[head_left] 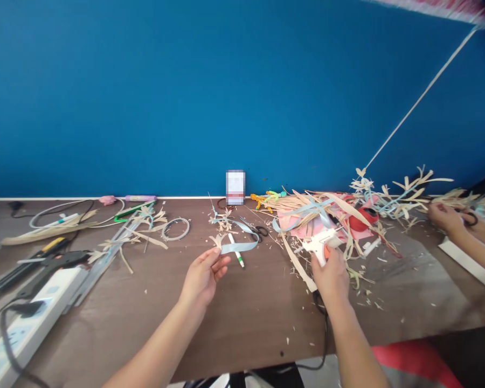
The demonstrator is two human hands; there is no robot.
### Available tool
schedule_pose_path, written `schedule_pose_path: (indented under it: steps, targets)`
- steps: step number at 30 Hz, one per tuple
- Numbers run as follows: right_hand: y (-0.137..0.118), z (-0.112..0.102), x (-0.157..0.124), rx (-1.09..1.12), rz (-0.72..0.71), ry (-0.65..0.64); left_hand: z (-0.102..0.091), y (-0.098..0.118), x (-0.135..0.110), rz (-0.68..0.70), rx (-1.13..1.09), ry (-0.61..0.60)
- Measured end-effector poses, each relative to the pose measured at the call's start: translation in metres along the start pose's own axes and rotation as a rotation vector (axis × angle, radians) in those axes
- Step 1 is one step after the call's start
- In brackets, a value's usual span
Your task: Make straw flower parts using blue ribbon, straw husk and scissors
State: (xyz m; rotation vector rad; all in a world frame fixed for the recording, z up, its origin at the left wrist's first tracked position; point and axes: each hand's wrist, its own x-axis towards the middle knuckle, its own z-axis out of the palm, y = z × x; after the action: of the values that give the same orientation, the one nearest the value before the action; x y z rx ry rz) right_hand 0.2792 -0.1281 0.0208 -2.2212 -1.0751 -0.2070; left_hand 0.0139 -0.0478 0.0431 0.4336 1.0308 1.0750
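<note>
My left hand (pixel 204 275) is closed in a pinch on a light blue ribbon (pixel 242 247). A small pale straw flower (pixel 217 240) shows at those fingertips, and the ribbon curls off to the right. In my right hand (pixel 332 275) is a white hot glue gun (pixel 318 246) with an orange trigger, its nozzle pointing left. Its dark cord runs down past the table edge. Just beyond the ribbon lies a white marker with green ends (pixel 236 251). Dark-handled scissors (pixel 262 231) rest behind it, near more straw pieces (pixel 225 221).
A pile of straw strips (pixel 303 207) and a red tape roll (pixel 362 219) lie at right. Farther right, another person's hand (pixel 447 220) is beside scissors (pixel 470 216). A power strip (pixel 59 302), black glue gun (pixel 56 267) and ring (pixel 176 229) are at left. A blue wall (pixel 186 97) stands behind.
</note>
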Motion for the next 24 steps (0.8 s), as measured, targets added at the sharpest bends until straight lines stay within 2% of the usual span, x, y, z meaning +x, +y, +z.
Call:
schedule_pose_path:
  steps: [4,7,10,12,14,17,20,24]
  targets:
    - [-0.015,-0.003,0.009,0.161,-0.002,0.062,0.004,-0.004,0.001,-0.006,0.017,-0.019]
    - [-0.030,-0.006,0.000,0.297,-0.022,0.035,0.007,-0.006,0.002,-0.023,0.030,-0.031]
    - [-0.047,-0.009,-0.020,0.524,-0.102,-0.121,0.009,-0.008,0.007,-0.024,0.038,-0.041]
    - [-0.057,-0.011,-0.034,0.853,-0.106,-0.270,0.009,-0.011,0.011,-0.034,0.043,-0.043]
    - [-0.066,-0.013,-0.043,1.034,-0.111,-0.409,0.009,-0.015,0.016,-0.047,0.053,-0.040]
    - [-0.075,-0.016,-0.049,0.906,-0.198,-0.583,0.008,-0.019,0.022,-0.041,0.070,-0.068]
    - [-0.083,-0.015,-0.048,0.770,-0.251,-0.644,0.008,-0.018,0.024,-0.016,0.069,-0.100]
    - [-0.089,-0.010,-0.047,0.875,-0.184,-0.714,0.010,-0.013,0.023,-0.003,0.090,-0.099]
